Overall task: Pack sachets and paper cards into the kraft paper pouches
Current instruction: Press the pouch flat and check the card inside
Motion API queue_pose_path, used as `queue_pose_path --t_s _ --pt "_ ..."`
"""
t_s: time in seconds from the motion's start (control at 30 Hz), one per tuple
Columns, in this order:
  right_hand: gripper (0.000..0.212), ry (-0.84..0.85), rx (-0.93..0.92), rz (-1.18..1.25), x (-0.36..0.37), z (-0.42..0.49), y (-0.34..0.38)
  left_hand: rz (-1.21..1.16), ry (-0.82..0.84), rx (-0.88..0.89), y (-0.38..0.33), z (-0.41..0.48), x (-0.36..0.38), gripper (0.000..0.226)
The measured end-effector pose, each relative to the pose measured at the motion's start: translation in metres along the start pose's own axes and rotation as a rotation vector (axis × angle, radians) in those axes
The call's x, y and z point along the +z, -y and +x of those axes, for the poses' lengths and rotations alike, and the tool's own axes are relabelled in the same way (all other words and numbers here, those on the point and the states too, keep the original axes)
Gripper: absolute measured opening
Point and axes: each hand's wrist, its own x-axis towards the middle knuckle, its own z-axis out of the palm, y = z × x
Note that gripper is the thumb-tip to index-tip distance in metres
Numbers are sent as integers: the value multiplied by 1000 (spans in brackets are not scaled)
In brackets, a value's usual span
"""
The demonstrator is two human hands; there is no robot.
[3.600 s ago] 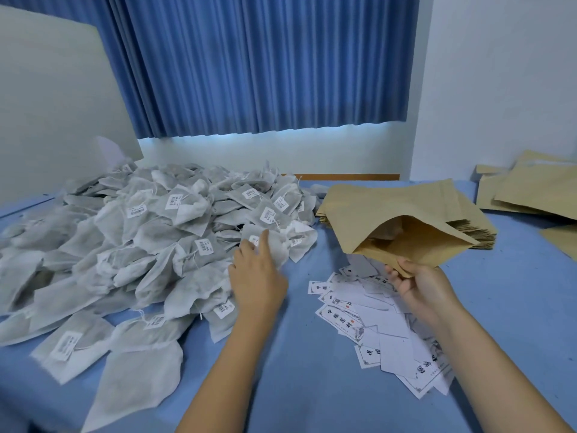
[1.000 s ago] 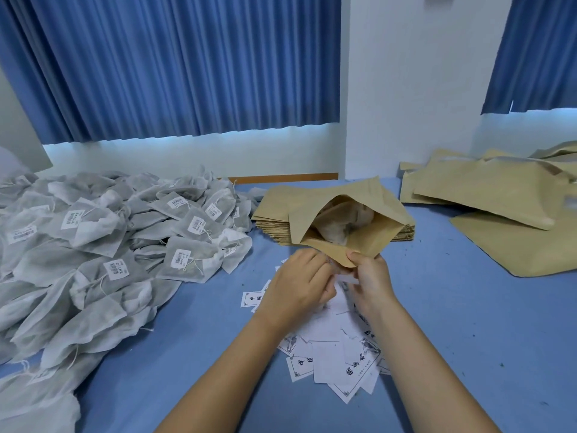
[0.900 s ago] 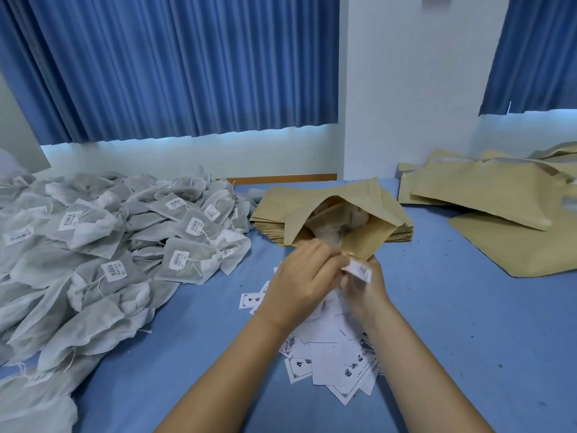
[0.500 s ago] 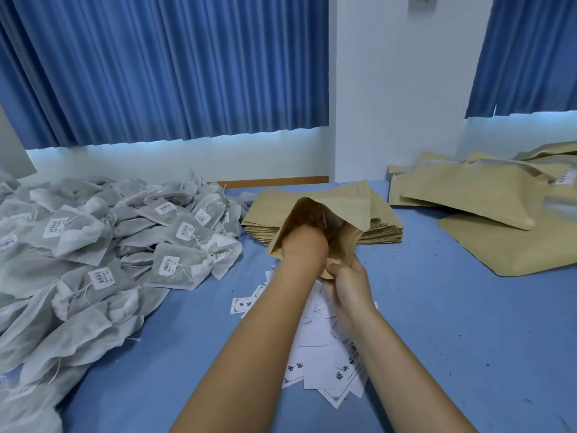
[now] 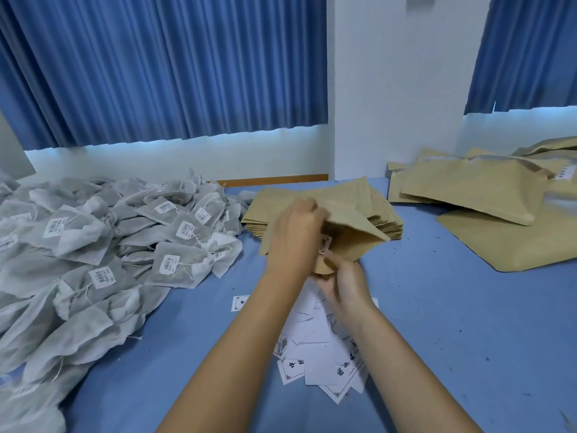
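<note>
Pouch (image 5: 352,242) lip pinched by right hand (image 5: 345,287) | left hand (image 5: 293,235) fingers hidden at mouth, cannot tell grip | card (image 5: 324,245) blurred

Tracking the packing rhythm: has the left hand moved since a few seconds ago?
Yes: the left hand left the sachet pile and went right, to the held pouch by the pouch stack.

Bare left hand (image 5: 293,239), bare right hand (image 5: 346,289)
</note>
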Motion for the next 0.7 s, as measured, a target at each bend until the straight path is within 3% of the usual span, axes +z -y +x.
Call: queue_pose_path --t_s 0.07,0.17,0.23,0.33,0.43,0.53,0.57,0.63,0.7 --pt "27 119 73 116 -3 -1 8 84 70 112 -7 -16 12 14" --pt "45 249 191 45 -5 -7 17 -34 -19 99 -4 -46 29 23" --pt "41 147 164 -16 -4 -5 11 -95 -102 151 2 -59 37 22" --pt "29 -108 42 -144 -4 2 3 -287 -26 241 -2 -76 34 16" --pt "22 -115 12 -97 -9 10 7 -555 74 -170 -14 -86 26 28" --pt "24 -51 60 -21 -7 11 4 -394 12 -444 -21 -73 23 46" --pt "25 -31 57 -5 -5 11 3 -462 49 -517 -22 -66 23 51" --pt "24 -21 15 76 -4 12 4 -923 37 -730 -22 -51 18 48" --pt "24 -15 -7 208 -5 15 7 -1440 -90 -1007 -16 -43 15 34"
